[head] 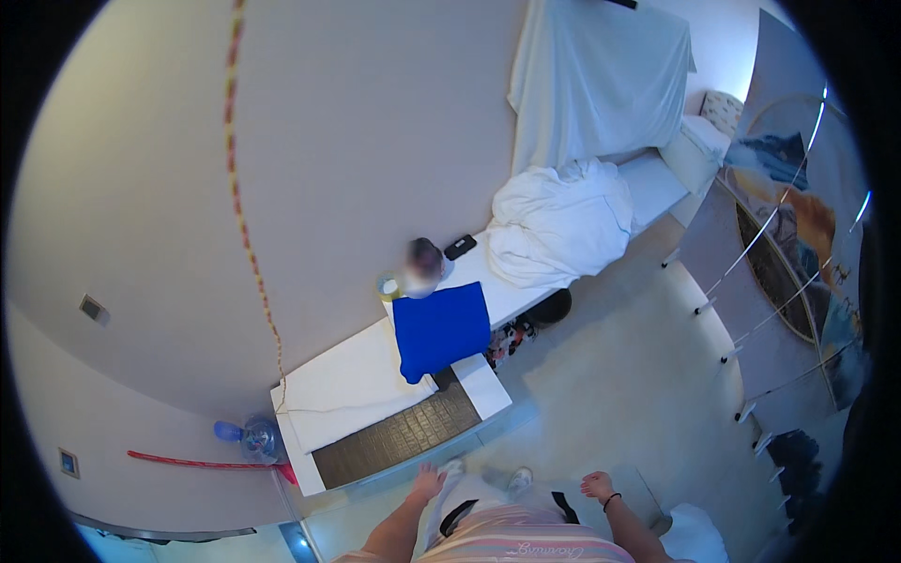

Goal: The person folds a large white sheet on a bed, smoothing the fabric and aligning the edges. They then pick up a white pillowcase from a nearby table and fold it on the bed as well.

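My left hand [427, 481] hangs beside my leg with its fingers apart and holds nothing. It is nearest the front edge of a long white bench [491, 391], which has a dark, crocodile-textured panel [402, 426]. On the other side my right hand [598, 485] is in the air with its fingers loosely curled; I see nothing in it. A dark band circles that wrist. Farther along the bench, a blue cloth [442, 327] hangs partly over the front edge. Behind it are a round object [424, 271], partly blurred, and a roll of tape [388, 286].
A dark handheld device [460, 247] and a crumpled white cover [559, 225] lie on the bench. Below sits a black bin [551, 308]. A footed partition [788, 232] stands right. At left are a clear plastic water jug [262, 440], a red stick [200, 461] and a hanging cord [243, 232].
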Demonstrator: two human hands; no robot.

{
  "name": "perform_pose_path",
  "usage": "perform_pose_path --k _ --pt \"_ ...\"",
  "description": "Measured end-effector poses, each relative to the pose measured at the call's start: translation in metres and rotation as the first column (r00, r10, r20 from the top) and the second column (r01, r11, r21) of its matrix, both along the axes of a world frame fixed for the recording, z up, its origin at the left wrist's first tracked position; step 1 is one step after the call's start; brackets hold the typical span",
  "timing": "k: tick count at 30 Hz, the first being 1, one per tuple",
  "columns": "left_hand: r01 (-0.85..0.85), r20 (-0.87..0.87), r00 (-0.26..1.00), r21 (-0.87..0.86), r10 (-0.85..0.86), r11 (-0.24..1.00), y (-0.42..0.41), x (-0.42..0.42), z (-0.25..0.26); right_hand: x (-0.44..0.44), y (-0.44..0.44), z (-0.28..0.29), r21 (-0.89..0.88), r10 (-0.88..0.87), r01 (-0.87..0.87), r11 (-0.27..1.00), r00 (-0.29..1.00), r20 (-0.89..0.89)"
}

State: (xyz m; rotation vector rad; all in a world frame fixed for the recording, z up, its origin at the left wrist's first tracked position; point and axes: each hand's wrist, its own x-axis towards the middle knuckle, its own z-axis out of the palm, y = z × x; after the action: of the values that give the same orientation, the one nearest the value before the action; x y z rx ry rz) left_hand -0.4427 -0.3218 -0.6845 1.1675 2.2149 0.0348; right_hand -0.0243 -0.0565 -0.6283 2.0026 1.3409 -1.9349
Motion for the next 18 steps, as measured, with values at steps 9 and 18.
perform_pose_path --k 9,18 --pt "0.138 -0.346 0.937 0.495 0.049 0.858 0.267 -0.054 0.135 0.033 0.011 -0.008 -0.106 -0.273 0.262 0.959 0.957 -0.102" --pt "-0.114 -0.38 0.895 0.309 0.233 0.944 0.394 -0.105 0.132 0.012 0.12 -0.01 -0.126 -0.261 0.241 0.962 0.949 -0.178"
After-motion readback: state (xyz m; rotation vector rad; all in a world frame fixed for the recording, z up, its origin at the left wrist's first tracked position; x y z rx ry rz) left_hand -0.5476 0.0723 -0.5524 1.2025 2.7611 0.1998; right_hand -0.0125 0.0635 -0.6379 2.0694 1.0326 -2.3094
